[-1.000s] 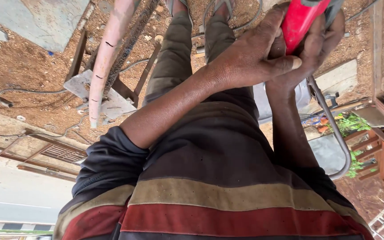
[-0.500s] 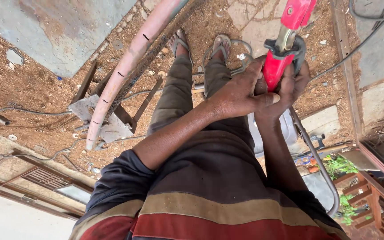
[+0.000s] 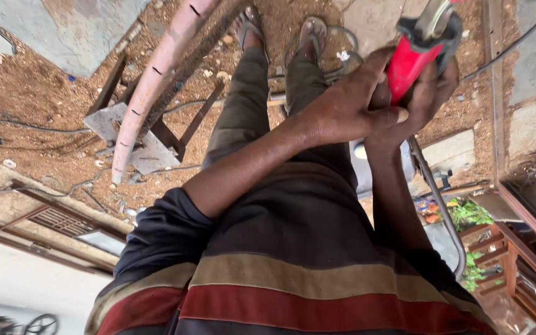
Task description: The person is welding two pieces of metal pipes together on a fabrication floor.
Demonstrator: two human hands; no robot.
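Raised a little higher and nearer than half a second ago: smooth red plastic power tool [image 3: 412, 65] with grey metal head, far right. Clamped from both sides by left hand [image 3: 348, 108] and right hand [image 3: 426, 93], fingers wrapped tight on it. Below lies long pale pink pipe [image 3: 156, 77] over rusty angled steel frame [image 3: 150, 133] on gravelly reddish ground [image 3: 26, 87].

Red power tool [image 3: 408, 69], pink pipe [image 3: 156, 80], seemingly red-and-tan striped shirt [image 3: 299, 279]

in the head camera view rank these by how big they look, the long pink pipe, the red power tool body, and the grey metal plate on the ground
1. Long pink pipe: longest by far.
2. Flat grey metal plate.
3. Red plastic power tool body: partly hidden by both hands, and nearer the camera, so second and third places are unsure.
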